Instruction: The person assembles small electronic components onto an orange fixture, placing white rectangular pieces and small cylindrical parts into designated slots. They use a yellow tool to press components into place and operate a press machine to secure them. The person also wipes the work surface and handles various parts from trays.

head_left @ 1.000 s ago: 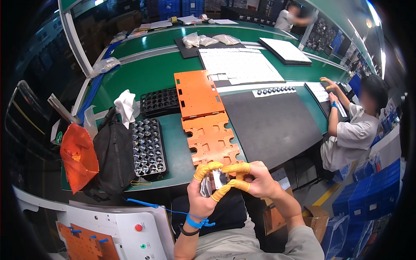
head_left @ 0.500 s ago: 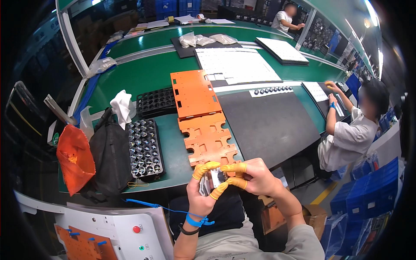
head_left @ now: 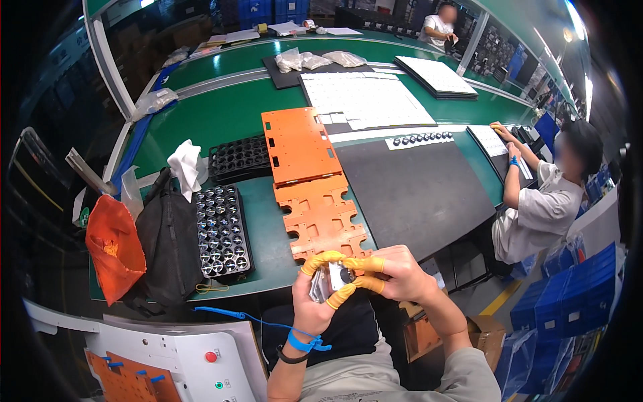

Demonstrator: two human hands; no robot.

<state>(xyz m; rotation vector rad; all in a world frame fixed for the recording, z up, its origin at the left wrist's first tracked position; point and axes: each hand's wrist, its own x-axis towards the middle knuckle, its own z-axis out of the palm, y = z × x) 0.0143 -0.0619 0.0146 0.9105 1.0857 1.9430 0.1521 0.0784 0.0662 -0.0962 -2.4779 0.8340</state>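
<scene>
Small white-and-black part (head_left: 337, 276), up between both hands near the desk (head_left: 264, 231)
Probably light, stiff, scratchable: left hand (head_left: 313, 295) pinches the white body, right hand (head_left: 396, 275) the black end. Edges are safest imo.

Finger cots (head_left: 367, 264) are yellow, the part (head_left: 339, 275) seemingly white and black

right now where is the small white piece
The small white piece is below centre in the head view, between the left hand and right hand.

L hand (head_left: 313, 295) raised, thumb & index curled in pinch; R hand (head_left: 402, 273) just beside, also pinching, R forearm (head_left: 447, 320) slanting up-L.
</scene>
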